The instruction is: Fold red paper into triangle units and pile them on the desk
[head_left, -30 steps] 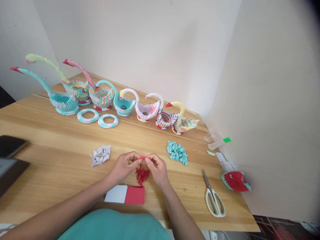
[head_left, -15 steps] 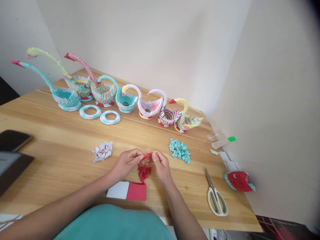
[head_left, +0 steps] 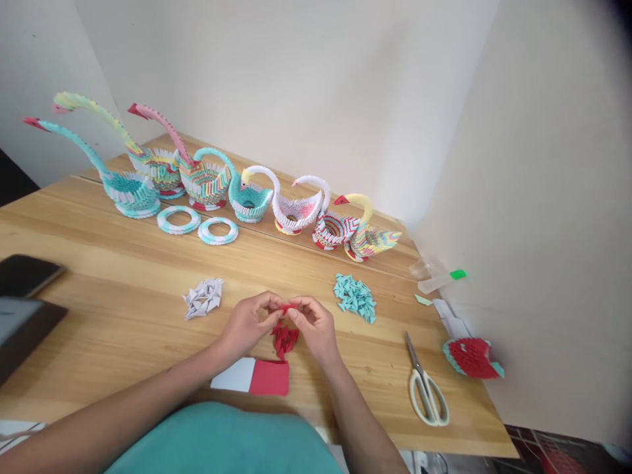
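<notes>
Between the fingertips of my left hand (head_left: 254,320) and my right hand (head_left: 315,324) is a small folded piece of red paper (head_left: 287,308). Both hands pinch it, one from each side, and the fingers cover part of it. Just below them on the table lies a small pile of folded red paper pieces (head_left: 285,341). Closer to my body are a white paper stack (head_left: 233,376) and a red paper stack (head_left: 269,378), side by side. Folded white pieces (head_left: 204,298) lie to the left, folded teal pieces (head_left: 354,297) to the right.
Several folded-paper swans (head_left: 249,201) line the back of the wooden table (head_left: 123,276), with two paper rings (head_left: 218,231) before them. Scissors (head_left: 427,388) lie at right, near a red and teal paper piece (head_left: 473,357). A phone (head_left: 27,276) is at left.
The fingers of my right hand have shifted inward and bent closer around the red paper. Less of it shows now between the two hands.
</notes>
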Demonstrator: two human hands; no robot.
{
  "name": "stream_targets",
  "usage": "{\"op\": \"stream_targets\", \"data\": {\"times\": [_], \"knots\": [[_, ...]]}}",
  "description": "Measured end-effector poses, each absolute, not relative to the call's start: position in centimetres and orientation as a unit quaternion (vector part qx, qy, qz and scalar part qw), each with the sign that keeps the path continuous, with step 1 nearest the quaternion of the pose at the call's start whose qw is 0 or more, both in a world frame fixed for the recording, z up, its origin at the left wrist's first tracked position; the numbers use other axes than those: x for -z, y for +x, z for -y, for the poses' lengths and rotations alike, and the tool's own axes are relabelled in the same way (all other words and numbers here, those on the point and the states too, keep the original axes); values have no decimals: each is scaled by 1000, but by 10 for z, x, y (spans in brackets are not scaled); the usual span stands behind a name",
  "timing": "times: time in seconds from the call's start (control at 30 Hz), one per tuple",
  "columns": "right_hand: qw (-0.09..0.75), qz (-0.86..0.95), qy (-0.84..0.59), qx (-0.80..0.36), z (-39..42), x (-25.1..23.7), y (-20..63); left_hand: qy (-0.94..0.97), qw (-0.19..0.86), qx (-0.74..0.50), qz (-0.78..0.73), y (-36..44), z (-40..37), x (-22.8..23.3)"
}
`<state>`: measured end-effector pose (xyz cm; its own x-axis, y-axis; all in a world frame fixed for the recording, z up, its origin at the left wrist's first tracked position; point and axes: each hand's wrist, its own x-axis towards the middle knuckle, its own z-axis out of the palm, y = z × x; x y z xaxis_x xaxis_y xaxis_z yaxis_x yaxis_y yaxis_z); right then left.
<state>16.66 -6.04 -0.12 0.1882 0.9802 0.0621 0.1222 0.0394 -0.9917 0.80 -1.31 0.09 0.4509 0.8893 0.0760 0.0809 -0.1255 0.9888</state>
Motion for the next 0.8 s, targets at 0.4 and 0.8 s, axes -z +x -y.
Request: {"op": "stream_targets", "data": {"times": [0.4,0.8], "knots": [[497,525,-572,-388,62,4,166,561,664,-355,-343,6,10,-4],[531,465,-539,-460,61,-5,164,461,766,-323,-310,4,9,-3]]}}
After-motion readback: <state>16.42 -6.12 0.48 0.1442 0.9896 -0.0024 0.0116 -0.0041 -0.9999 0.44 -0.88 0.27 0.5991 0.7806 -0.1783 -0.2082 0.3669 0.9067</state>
